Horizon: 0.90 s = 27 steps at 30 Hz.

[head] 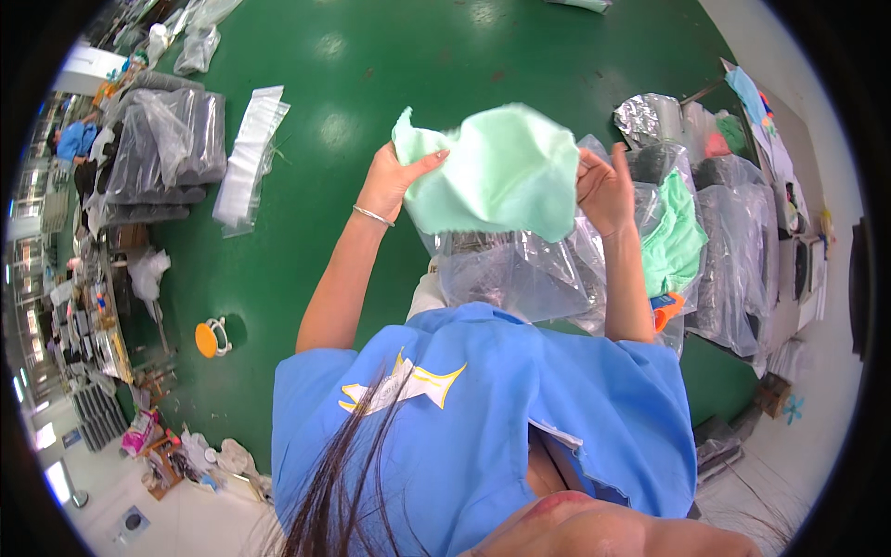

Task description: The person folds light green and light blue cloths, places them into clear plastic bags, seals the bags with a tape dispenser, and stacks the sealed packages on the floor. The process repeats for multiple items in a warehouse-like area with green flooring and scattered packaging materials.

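Note:
A piece of mint-green fabric with a ragged edge hangs spread out in front of me. My left hand pinches its left side, thumb lying on top, and wears a silver bangle on the wrist. At the cloth's right edge is my right hand, its thumb raised apart; some fingertips are hidden by the cloth, so I cannot tell if they grip it. Another green cloth lies crumpled beyond my right forearm, on plastic-wrapped bundles. Clear plastic sheeting covers dark material just below the held fabric.
More plastic-wrapped dark rolls stand to the right, with an orange-handled tool nearby. On the green floor lie flat plastic bags. A yellow-topped stool and stacked wrapped rolls are left. A person in blue is far left.

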Motion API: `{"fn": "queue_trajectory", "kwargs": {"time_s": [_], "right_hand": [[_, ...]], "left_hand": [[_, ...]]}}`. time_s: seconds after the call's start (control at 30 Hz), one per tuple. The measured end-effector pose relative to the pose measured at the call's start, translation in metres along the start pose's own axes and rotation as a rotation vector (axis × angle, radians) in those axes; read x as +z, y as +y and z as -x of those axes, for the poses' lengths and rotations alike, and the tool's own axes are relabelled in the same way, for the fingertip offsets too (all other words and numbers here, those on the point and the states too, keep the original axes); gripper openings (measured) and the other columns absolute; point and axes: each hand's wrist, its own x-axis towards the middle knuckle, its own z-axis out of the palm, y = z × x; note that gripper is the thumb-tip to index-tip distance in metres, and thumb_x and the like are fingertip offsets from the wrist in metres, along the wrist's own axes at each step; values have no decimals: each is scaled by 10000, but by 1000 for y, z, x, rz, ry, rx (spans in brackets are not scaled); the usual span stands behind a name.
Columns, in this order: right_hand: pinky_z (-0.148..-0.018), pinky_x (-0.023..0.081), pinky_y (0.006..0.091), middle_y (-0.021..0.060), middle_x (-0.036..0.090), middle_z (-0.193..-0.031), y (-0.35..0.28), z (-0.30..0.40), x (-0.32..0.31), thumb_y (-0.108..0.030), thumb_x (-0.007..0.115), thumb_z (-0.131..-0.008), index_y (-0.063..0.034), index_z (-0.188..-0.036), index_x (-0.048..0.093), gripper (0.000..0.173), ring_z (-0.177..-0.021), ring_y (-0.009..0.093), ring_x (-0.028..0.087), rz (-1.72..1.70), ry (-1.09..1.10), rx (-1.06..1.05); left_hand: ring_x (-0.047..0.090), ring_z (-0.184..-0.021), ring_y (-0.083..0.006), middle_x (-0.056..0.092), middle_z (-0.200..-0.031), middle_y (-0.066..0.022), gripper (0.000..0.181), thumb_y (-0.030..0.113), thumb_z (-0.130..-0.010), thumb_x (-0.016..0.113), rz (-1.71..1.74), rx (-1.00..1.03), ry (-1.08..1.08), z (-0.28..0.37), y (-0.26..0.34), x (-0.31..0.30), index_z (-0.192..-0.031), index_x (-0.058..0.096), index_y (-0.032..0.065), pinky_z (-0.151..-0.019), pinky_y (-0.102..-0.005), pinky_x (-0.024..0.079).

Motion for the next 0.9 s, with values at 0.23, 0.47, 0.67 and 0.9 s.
{"fn": "queue_trajectory", "kwargs": {"time_s": [0.23,0.47,0.67,0.9], "right_hand": [[-903,521,313,94,699,-999,12,-9,17,-93,621,-967,1,-1161,565,223,-881,178,694,525,86,-170],[-972,502,374,141,647,-1155,46,-21,24,-246,603,-1009,-1,-1271,488,376,-1103,241,650,336,188,-149],[-1109,366,409,187,525,-1407,127,-74,22,-519,574,-988,13,-1447,397,724,-1312,279,489,104,78,230],[-978,517,401,122,637,-1286,114,-92,44,-114,639,-946,5,-1351,536,434,-1140,253,642,-59,-208,277]], "left_hand": [[662,-1045,-169,688,-1144,-93,432,113,-867,783,8,102,19,10,6,-28,-1234,594,-15,-931,-319,526],[635,-1083,-133,679,-1178,-55,354,126,-939,707,-14,123,4,18,27,-37,-1259,600,16,-960,-308,489],[635,-1099,-137,674,-1185,-51,329,119,-961,671,73,158,-121,34,77,-9,-1269,595,33,-971,-321,496],[595,-1169,-143,644,-1264,-31,418,116,-944,690,87,236,-84,53,96,-25,-1340,570,55,-1029,-334,466]]}}
